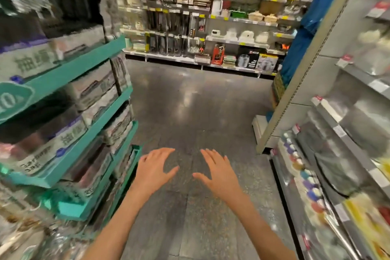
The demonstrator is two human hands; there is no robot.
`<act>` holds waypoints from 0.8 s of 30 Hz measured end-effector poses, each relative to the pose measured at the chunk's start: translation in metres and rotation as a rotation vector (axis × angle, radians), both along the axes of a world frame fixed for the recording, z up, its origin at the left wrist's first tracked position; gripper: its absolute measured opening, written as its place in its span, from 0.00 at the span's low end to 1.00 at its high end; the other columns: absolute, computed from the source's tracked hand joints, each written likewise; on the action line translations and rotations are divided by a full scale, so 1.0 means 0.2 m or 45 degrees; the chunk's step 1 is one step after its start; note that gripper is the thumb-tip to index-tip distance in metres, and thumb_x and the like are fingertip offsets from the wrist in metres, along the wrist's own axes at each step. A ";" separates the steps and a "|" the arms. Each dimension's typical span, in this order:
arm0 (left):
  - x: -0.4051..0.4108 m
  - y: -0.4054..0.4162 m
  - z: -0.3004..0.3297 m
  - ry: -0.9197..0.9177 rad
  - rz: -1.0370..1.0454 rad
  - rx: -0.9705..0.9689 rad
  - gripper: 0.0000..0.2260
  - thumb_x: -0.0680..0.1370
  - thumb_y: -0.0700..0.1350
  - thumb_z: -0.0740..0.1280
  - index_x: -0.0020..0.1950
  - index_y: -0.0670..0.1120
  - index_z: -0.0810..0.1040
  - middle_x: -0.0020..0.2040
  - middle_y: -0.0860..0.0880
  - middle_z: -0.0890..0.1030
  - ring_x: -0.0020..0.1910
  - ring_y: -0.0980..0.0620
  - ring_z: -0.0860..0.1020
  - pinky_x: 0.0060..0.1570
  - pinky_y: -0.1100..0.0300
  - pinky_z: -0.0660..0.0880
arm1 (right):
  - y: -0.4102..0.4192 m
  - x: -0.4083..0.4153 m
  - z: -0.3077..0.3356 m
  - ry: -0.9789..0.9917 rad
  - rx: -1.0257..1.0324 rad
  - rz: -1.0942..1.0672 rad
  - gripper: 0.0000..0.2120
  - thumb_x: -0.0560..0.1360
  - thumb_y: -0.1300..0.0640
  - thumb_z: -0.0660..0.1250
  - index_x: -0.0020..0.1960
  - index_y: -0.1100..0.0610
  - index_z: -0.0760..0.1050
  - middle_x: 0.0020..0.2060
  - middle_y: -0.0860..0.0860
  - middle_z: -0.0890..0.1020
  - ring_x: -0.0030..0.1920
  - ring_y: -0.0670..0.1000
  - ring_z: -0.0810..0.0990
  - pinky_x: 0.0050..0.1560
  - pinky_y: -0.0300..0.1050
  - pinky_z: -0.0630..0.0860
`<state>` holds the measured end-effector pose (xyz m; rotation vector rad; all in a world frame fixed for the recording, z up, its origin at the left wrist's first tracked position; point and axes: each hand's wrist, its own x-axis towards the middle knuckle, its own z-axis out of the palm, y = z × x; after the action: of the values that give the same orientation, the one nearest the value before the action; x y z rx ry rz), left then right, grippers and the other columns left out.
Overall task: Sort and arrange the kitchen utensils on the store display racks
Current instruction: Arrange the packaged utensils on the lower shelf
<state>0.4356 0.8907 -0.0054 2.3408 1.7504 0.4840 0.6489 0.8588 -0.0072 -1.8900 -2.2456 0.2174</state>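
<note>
My left hand (154, 168) and my right hand (217, 172) are stretched out in front of me over the aisle floor, palms down, fingers straight and spread, holding nothing. Far ahead, across the aisle, a display rack (190, 27) carries packaged kitchen utensils and knives (166, 27) hanging in dark packs, with kettles, pots and boxed kitchenware (247, 60) on the shelves to their right. Both hands are well short of that rack.
A teal shelving unit (88, 99) stacked with wrapped packs stands close on my left. A grey shelf unit (346, 133) with bagged goods runs along my right. The dark tiled floor (194, 101) lies between them, leading to the far rack.
</note>
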 end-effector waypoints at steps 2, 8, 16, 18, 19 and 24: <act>0.08 0.14 -0.01 0.010 -0.008 -0.023 0.25 0.75 0.62 0.61 0.71 0.58 0.62 0.70 0.58 0.67 0.70 0.56 0.64 0.65 0.54 0.60 | 0.14 0.08 -0.02 0.003 0.012 0.007 0.38 0.75 0.33 0.52 0.77 0.50 0.46 0.76 0.47 0.52 0.76 0.48 0.48 0.74 0.50 0.44; 0.25 0.72 -0.05 -0.006 0.037 0.014 0.25 0.75 0.61 0.61 0.71 0.59 0.62 0.71 0.58 0.66 0.70 0.56 0.63 0.66 0.52 0.60 | 0.75 0.28 -0.02 -0.014 0.039 0.080 0.37 0.76 0.35 0.54 0.77 0.51 0.46 0.77 0.47 0.52 0.76 0.48 0.47 0.75 0.52 0.44; 0.48 1.78 0.05 -0.045 0.113 0.090 0.26 0.75 0.62 0.61 0.71 0.58 0.63 0.71 0.58 0.67 0.70 0.55 0.64 0.66 0.53 0.60 | 1.84 0.55 0.17 -0.035 0.086 0.109 0.38 0.75 0.34 0.53 0.77 0.50 0.46 0.77 0.48 0.52 0.76 0.49 0.47 0.75 0.53 0.43; 0.53 2.02 0.11 -0.057 0.117 0.129 0.26 0.74 0.62 0.62 0.70 0.57 0.64 0.70 0.57 0.68 0.69 0.54 0.65 0.65 0.52 0.61 | 2.07 0.60 0.23 -0.013 0.095 0.114 0.38 0.75 0.34 0.54 0.77 0.50 0.46 0.77 0.48 0.52 0.76 0.49 0.47 0.75 0.53 0.43; 0.56 2.13 0.13 -0.053 0.115 0.148 0.26 0.74 0.61 0.62 0.70 0.57 0.65 0.70 0.56 0.68 0.69 0.54 0.65 0.65 0.52 0.62 | 2.17 0.62 0.25 0.002 0.101 0.116 0.38 0.75 0.34 0.54 0.77 0.50 0.46 0.77 0.48 0.52 0.76 0.49 0.47 0.75 0.53 0.43; 0.63 2.59 0.19 -0.009 0.123 0.194 0.26 0.74 0.62 0.62 0.70 0.57 0.65 0.69 0.57 0.68 0.69 0.54 0.65 0.64 0.52 0.63 | 2.68 0.70 0.30 -0.007 0.107 0.156 0.38 0.75 0.34 0.54 0.77 0.50 0.46 0.77 0.49 0.52 0.76 0.50 0.47 0.74 0.53 0.44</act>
<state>0.5614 1.4093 0.0328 2.3577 1.8926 0.6621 0.7895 1.3939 0.0523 -1.7155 -2.3385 0.1335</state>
